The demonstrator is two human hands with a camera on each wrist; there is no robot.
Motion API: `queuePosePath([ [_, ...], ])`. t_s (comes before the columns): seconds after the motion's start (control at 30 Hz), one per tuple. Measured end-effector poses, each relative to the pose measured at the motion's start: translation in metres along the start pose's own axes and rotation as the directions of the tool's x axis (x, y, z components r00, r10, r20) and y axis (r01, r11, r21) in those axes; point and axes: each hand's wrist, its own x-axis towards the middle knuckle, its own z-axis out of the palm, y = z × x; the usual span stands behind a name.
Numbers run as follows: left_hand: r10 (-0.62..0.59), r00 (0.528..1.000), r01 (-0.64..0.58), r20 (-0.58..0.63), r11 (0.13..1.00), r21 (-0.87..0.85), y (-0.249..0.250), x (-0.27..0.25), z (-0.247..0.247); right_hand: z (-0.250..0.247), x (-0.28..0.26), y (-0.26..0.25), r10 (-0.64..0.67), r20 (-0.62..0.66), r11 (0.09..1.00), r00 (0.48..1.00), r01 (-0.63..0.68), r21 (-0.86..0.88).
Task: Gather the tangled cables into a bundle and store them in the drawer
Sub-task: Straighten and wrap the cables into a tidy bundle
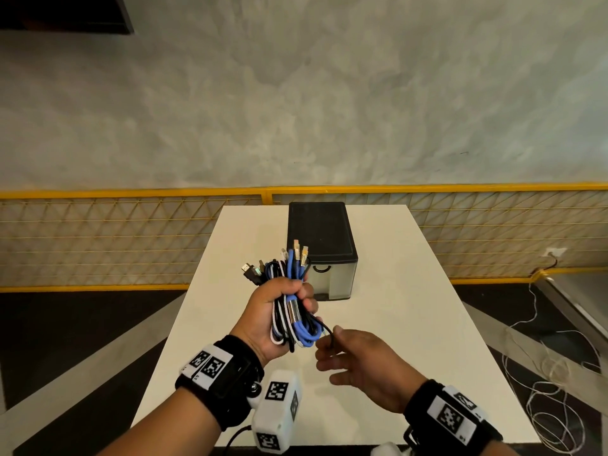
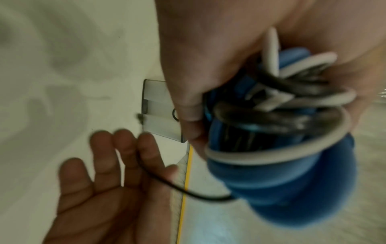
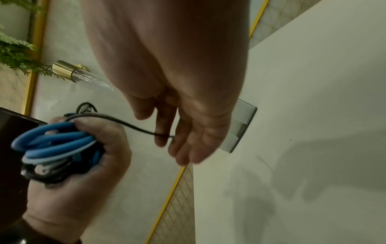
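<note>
From the head camera: my left hand (image 1: 279,315) is fisted around the cable bundle (image 1: 294,311), blue, white and black loops held upright above the white tabletop (image 1: 411,291), the connector ends fanned out over my knuckles. My right hand (image 1: 358,360) sits just beside it, thumb and forefinger pinching one thin black cable (image 1: 329,330) that trails from the bundle's lower end. Beyond both hands stands the black-topped drawer unit (image 1: 320,248), its drawer closed; only this view shows the whole unit, the yellow mesh fence (image 1: 131,238) and loose white cord (image 1: 559,383) on the floor at right.

From the left wrist: blurred and close, the bundle (image 2: 282,148) fills the frame inside my curled left hand (image 2: 208,57). The black strand (image 2: 167,181) crosses the fingers (image 2: 129,153) of my right hand (image 2: 100,189), and the drawer front (image 2: 158,109) peeks from behind.

From the right wrist: my right hand (image 3: 188,123) hangs down with the strand (image 3: 129,125) caught between its fingers, running to the bundle (image 3: 54,145) clamped in my left hand (image 3: 83,165). A fern (image 3: 14,49) and a brass fitting (image 3: 64,69) appear here alone.
</note>
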Motion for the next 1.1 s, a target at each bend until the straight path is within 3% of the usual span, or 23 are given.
queuePosePath([
  [0.13,-0.112,0.99,0.124,-0.084,0.978,0.165,-0.004,-0.006,-0.003,-0.001,0.006,0.001,-0.1,-0.141,0.994,0.985,0.104,0.023],
  [0.27,-0.081,0.98,0.135,-0.181,0.943,0.305,-0.007,-0.005,-0.009,-0.002,0.006,-0.004,-0.138,-0.124,0.986,0.983,0.149,0.078],
  [0.4,-0.078,0.98,0.154,-0.186,0.884,0.442,-0.005,-0.007,-0.015,0.007,0.008,-0.009,-0.154,-0.174,0.981,0.973,0.171,0.092],
  [0.57,-0.075,0.976,0.176,-0.206,0.831,0.528,-0.009,-0.015,-0.007,0.016,0.015,-0.021,-0.187,-0.199,0.937,0.962,0.236,0.258],
  [0.77,0.134,0.944,0.027,-0.301,0.879,0.476,-0.024,-0.013,-0.001,0.044,0.012,-0.034,-0.197,-0.095,0.908,0.976,0.218,0.357],
  [0.9,0.254,0.919,-0.047,-0.303,0.831,0.554,-0.021,-0.014,-0.001,0.049,0.014,-0.034,-0.238,-0.094,0.935,0.967,0.255,0.246],
  [1.0,0.268,0.938,-0.077,-0.222,0.782,0.618,-0.017,-0.019,0.002,0.047,0.013,-0.036,-0.222,-0.192,0.967,0.956,0.241,0.08],
  [1.1,0.319,0.916,-0.09,-0.244,0.754,0.651,-0.016,-0.022,0.0,0.042,0.014,-0.039,-0.255,-0.259,0.967,0.932,0.236,-0.1],
])
